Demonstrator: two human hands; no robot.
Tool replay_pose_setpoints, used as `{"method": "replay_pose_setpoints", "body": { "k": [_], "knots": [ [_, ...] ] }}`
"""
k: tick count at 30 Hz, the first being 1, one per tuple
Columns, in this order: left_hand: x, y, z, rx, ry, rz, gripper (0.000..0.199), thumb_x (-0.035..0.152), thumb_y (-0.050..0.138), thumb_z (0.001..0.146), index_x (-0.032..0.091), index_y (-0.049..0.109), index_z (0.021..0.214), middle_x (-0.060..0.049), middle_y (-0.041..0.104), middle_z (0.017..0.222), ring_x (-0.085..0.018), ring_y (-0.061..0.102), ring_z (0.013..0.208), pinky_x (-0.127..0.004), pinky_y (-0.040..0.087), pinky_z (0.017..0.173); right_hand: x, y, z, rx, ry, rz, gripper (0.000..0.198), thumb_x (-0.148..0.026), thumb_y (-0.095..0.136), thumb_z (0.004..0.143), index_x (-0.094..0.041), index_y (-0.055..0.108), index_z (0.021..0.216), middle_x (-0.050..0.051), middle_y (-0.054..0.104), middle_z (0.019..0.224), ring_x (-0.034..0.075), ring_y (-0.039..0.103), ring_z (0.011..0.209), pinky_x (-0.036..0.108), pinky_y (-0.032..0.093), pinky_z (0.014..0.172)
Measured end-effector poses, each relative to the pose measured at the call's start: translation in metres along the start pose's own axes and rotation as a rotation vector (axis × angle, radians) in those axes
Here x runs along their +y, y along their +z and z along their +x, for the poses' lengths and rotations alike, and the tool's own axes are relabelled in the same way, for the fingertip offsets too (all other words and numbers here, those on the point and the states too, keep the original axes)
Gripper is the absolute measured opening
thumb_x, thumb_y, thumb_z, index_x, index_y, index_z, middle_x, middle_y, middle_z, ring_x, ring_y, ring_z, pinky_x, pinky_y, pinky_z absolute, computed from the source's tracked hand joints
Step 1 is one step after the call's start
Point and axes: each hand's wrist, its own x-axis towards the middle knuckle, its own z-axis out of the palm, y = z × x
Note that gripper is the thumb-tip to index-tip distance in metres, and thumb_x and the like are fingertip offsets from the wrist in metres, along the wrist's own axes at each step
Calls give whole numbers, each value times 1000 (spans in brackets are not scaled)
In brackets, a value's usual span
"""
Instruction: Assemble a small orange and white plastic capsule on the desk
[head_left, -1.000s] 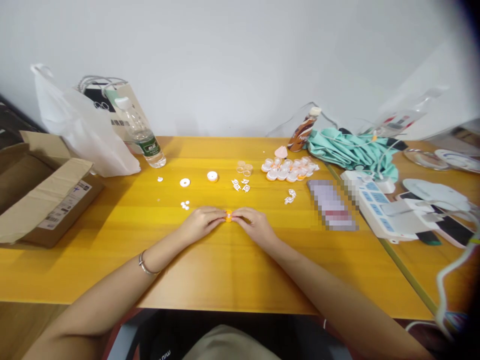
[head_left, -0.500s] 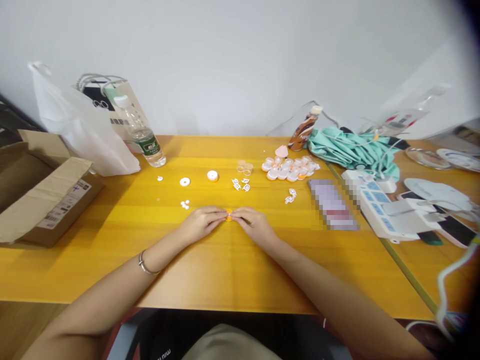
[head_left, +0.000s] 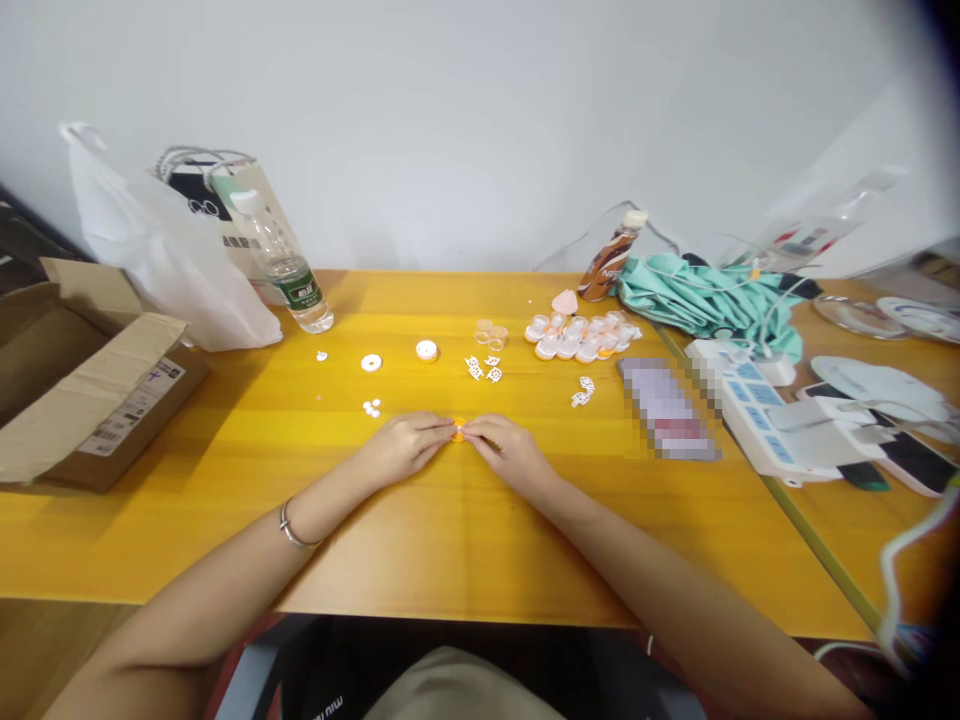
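A small round orange piece (head_left: 459, 431) with a pale centre is held low at the table between the fingertips of both hands. My left hand (head_left: 409, 446) pinches it from the left, my right hand (head_left: 508, 449) from the right. The fingers cover much of it, so its exact kind is unclear. Beyond the hands lie white cut-out pieces (head_left: 484, 369), clear rings (head_left: 490, 334) and a white round part (head_left: 427, 350). Left of these are a white ring-shaped disc (head_left: 371, 363) and several small white discs (head_left: 372, 408).
Many clear-and-orange round cases (head_left: 577, 338) sit at the back right, near a brown drink bottle (head_left: 609, 262). More white cut-out pieces (head_left: 583, 392) lie beside a phone (head_left: 667, 410) and power strip (head_left: 765, 425). At left stand a water bottle (head_left: 296, 280) and cardboard box (head_left: 142, 390).
The view has shifted very slightly. Both hands keep the same pinch on the orange piece, with hardly any visible movement.
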Motion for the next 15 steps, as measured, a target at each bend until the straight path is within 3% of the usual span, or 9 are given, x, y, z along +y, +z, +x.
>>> {"method": "replay_pose_setpoints", "body": {
  "k": [15],
  "knots": [
    [1,-2,0,4,16,-15,26,19,43,90,13,62,106,-10,67,102,-17,63,94,-31,54,82,0,1,-1,20,-10,-21,17,-16,51,84,-21,66,89,5,69,89,16,64,86,30,52,79]
  ]
}}
